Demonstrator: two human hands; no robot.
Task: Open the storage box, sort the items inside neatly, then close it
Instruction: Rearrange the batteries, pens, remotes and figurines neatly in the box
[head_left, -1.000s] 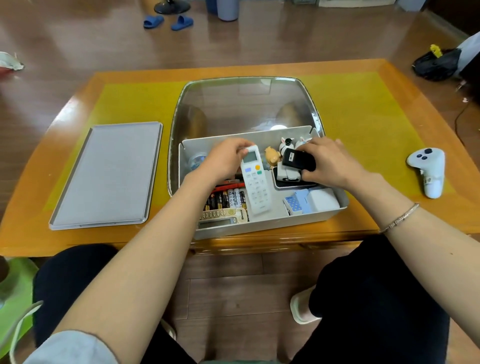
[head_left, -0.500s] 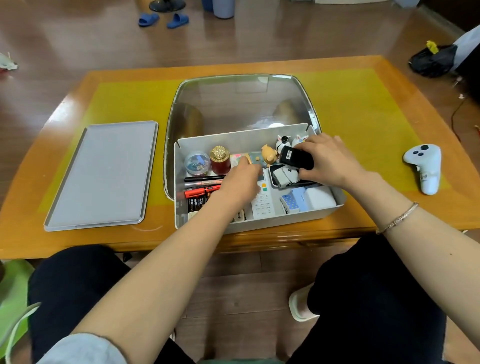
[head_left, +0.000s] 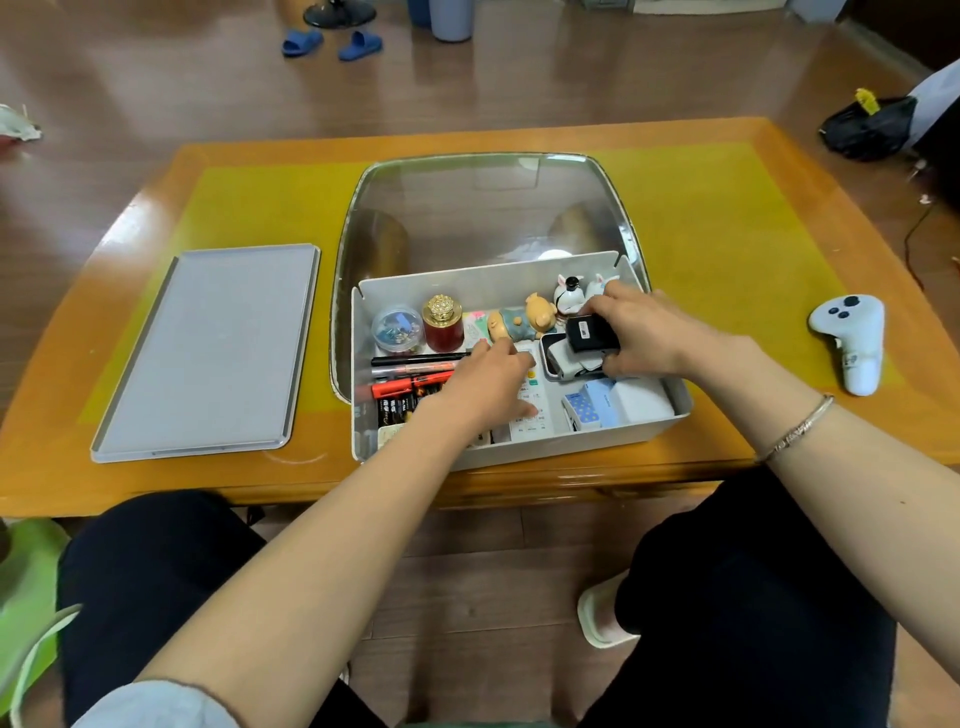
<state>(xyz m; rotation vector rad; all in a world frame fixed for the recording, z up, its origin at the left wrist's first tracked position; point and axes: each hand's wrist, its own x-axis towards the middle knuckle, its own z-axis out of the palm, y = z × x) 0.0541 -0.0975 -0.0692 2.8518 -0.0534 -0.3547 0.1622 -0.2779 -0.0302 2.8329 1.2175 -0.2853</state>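
The open storage box sits at the near table edge under both hands, its grey lid lying flat well off beyond the left hand, which rests palm-down with relaxed fingers on the white remote, batteries and pens just to its left. The right hand pinches a small black device above a white case, figurines just past its fingertips, a white controller well off to its right
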